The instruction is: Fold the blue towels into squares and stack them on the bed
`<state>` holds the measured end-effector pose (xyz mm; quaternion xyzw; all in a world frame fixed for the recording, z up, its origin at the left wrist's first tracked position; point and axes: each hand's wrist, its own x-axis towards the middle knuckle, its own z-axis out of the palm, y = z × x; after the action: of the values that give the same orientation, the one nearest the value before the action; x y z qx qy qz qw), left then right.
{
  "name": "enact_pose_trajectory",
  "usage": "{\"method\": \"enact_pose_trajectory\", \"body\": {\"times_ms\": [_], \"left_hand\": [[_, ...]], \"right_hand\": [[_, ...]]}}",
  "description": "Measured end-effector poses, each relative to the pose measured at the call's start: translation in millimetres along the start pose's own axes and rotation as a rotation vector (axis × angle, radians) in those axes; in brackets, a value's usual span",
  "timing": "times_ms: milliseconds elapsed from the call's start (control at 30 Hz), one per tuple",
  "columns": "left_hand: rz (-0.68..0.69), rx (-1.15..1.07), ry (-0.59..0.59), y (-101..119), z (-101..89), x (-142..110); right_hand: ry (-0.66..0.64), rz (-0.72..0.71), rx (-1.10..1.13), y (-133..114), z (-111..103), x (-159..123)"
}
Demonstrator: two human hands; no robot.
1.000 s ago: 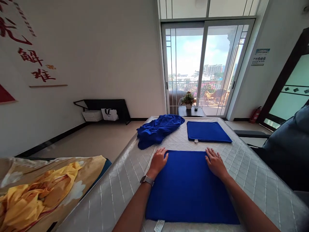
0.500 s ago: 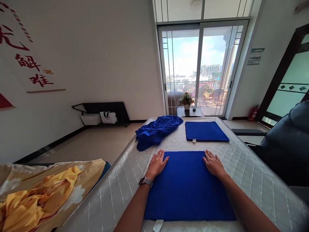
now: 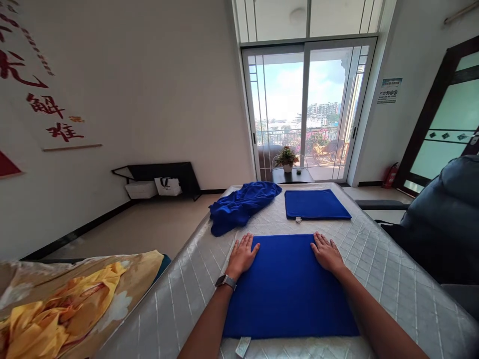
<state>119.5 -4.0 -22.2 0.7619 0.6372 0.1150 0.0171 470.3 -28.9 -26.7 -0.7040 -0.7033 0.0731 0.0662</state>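
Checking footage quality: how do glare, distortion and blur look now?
Head view: daylight glares through the sliding glass door, whitening the sky; head view: the dark-framed door leans, likely lens stretch; head view: sheen on the mattress, while left hand, right hand and nearer folded blue cloth look fairly sharp.

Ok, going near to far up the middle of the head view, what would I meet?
Small white rectangular tag, nearer flat blue rectangle of folded cloth, farther flat blue rectangle of folded cloth, leafy plant in a white pot, grey-framed sliding glass door.

crumpled cloth [image 3: 243, 205] and far folded cloth [image 3: 317, 204] flank an open lane of mattress [image 3: 267, 215].
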Motion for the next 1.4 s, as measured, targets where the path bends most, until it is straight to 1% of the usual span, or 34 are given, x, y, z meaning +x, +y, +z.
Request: {"method": "enact_pose_trajectory", "body": {"times_ms": [100,200,267,300,367,433,533,600,667,700,733,800,867,933,1100,1167,1200,1267,1400], "left_hand": [[-0.002,0.006,0.001,2,-3.2,-1],[-0.007,0.017,0.002,5,-11.9,2],[-0.02,0.027,0.017,14,-18.9,5],[-0.021,0.03,0.031,23,-21.3,7],[0.011,0.025,0.057,50,-21.8,10],[0.098,0.002,0.064,90,-14.3,11],[0.259,-0.048,0.037,161,9.1,11],[0.351,-0.121,0.041,202,25.9,11],[0.388,-0.198,0.041,229,37.6,12],[0.386,-0.222,0.034,236,40.6,13],[0.372,-0.228,0.022,238,41.6,14],[0.337,-0.2,-0.009,230,38.2,15],[0.301,-0.138,-0.035,206,30.0,14],[0.249,-0.067,-0.05,169,20.0,12],[0.037,0.108,-0.049,61,-1.3,1],[-0.023,0.136,-0.037,32,-4.5,-3],[-0.041,0.136,-0.033,22,-4.8,-4],[-0.06,0.125,-0.025,13,-3.1,-5],[-0.057,0.113,0.004,14,1.8,-5]], "right_hand": [[0.007,0.007,-0.004,-1,0,-1],[0.014,0.01,-0.012,-1,0,-2],[0.02,0.013,-0.009,0,1,-2],[0.025,0.013,-0.006,0,2,-2],[0.034,0.007,-0.004,0,3,-1],[0.037,0.003,-0.004,1,4,0],[0.042,-0.012,-0.007,3,4,-1],[0.044,-0.034,-0.012,5,4,-3],[0.04,-0.053,-0.02,7,4,-5],[0.037,-0.058,-0.023,7,3,-6],[0.034,-0.059,-0.024,7,2,-6],[0.027,-0.049,-0.019,5,0,-6],[0.024,-0.02,-0.004,1,-3,-5],[0.018,0.011,0.012,-2,-5,-4],[0.005,0.024,0.011,-2,-3,-2],[0.011,0.025,-0.006,-2,-2,-2],[0.014,0.023,-0.016,-2,-1,-2],[0.019,0.021,-0.039,-2,-1,-2],[0.022,0.012,-0.077,-3,-1,-2]]}}
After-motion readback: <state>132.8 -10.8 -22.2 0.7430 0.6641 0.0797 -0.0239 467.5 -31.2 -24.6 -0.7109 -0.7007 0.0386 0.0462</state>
